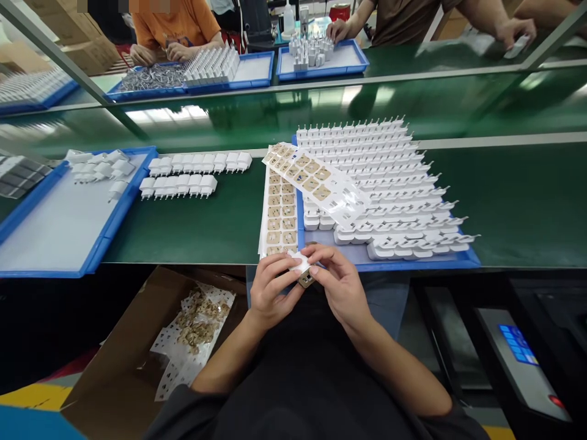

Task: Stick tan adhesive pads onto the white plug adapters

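Note:
Between my two hands, just off the bench's near edge, is a white plug-in charger (301,263) with a tan sticker on the face toward me. My left hand (271,287) grips its left side, fingers bent around it. My right hand (340,284) pinches its right side with thumb and fingers. Right behind my hands lie sheets of tan stickers (281,211), one sheet (316,177) slanting over the rim of a blue tray (413,264). That tray holds many rows of white chargers (367,177), their pins pointing up.
Two rows of white chargers (192,165) lie on the green bench (197,229). A blue-rimmed tray (77,229) with a few chargers stands left. Below, a cardboard box (123,342) holds peeled sticker waste (202,324). Across the bench, co-workers' hands (339,29) work at other trays (257,70).

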Tool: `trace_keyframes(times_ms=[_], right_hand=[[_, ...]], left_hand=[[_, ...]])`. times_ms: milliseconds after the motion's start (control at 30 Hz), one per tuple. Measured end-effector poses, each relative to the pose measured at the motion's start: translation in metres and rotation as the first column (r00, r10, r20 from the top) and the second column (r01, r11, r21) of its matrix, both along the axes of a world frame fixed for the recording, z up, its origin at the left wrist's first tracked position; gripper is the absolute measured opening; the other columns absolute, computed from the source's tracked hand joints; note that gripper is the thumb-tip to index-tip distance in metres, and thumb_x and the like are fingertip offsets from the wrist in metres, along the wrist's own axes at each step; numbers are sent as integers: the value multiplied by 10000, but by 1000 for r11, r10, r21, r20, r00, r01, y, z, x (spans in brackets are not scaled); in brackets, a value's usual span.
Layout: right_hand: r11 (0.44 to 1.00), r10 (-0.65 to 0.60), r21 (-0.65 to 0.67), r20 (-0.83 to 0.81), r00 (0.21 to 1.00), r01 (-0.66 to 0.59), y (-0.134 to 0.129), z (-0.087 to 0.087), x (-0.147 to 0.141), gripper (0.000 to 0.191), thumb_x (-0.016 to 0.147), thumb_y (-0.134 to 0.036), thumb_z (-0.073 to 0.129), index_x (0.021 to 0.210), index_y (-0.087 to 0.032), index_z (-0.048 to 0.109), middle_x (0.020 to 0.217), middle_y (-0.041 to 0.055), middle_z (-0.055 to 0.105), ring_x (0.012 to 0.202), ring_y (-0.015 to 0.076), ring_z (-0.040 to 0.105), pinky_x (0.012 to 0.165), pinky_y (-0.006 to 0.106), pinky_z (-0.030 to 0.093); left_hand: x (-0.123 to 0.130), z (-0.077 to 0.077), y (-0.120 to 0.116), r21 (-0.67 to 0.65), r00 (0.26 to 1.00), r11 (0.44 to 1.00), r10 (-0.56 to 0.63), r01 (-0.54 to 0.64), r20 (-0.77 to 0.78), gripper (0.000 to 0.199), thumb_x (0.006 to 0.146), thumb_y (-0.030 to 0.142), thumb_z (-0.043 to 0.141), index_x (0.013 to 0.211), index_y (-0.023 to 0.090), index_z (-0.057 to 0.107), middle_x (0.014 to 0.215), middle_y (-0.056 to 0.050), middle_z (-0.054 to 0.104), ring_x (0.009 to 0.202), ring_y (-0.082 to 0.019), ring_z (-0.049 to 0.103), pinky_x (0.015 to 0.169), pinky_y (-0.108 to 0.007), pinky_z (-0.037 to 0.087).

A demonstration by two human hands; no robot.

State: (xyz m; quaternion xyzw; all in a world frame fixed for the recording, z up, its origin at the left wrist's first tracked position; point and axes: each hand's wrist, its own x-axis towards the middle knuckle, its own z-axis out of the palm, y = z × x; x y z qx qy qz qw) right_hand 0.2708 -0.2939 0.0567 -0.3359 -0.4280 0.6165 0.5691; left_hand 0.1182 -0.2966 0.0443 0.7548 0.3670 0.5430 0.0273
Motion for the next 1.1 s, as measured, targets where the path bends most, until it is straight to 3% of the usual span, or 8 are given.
trace_keyframes(times_ms=[200,333,467,600,700,933,1100], right_hand=[[999,36,-25,-43,998,-37,2,-2,4,114,884,-201,673,922,-280,746,1091,18,683,1133,184,617,1015,339,493],[997,64,31,60,996,-66,2,1,5,184,842,-214,704,1020,-262,705,1140,51,656,1202,216,589,1027,379,499],[994,1,103,176,984,-19,-1,2,2,299,798,-213,741,1074,-270,642,1176,60,610,1212,213,578,1016,376,508],[993,50,101,130,990,-63,0,-1,3,265,840,-217,716,1095,-271,668,1210,65,637,1248,220,570,1060,405,486],[995,65,77,54,996,-69,1,-1,4,206,883,-202,664,1072,-277,700,1187,51,668,1230,210,588,1080,406,470],[999,-42,29,45,998,40,-1,1,-3,33,856,-249,683,884,-242,667,1048,42,691,1106,214,645,988,398,526],[999,32,25,56,998,-33,1,1,4,60,880,-227,641,914,-249,685,1089,38,712,1108,209,658,989,396,531]], left_hand=[[-2,-6,-1,-84,994,995,-44,53,102,496,757,87,808,1166,254,584,1083,-53,706,1045,-215,667,900,-424,591],[0,-13,-2,-195,967,975,-58,108,247,481,762,118,811,1163,263,588,1093,-62,702,1037,-225,673,914,-449,574],[3,-19,-2,-223,954,967,-54,124,296,424,797,130,774,1160,262,598,1106,-76,695,1044,-227,666,923,-456,562],[2,-20,-2,-248,937,956,-65,157,343,439,795,123,777,1167,265,594,1110,-77,690,1055,-230,659,919,-453,561],[2,-17,-1,-223,946,962,-81,157,314,483,771,99,797,1172,266,588,1107,-68,689,1050,-224,657,921,-451,558],[5,-9,0,-39,992,998,-43,48,122,480,764,72,786,1141,282,576,1083,-37,694,1042,-210,664,876,-425,587],[1,-10,0,-81,986,994,-68,80,149,481,766,104,796,1150,287,571,1084,-45,699,1032,-218,668,873,-443,591]])
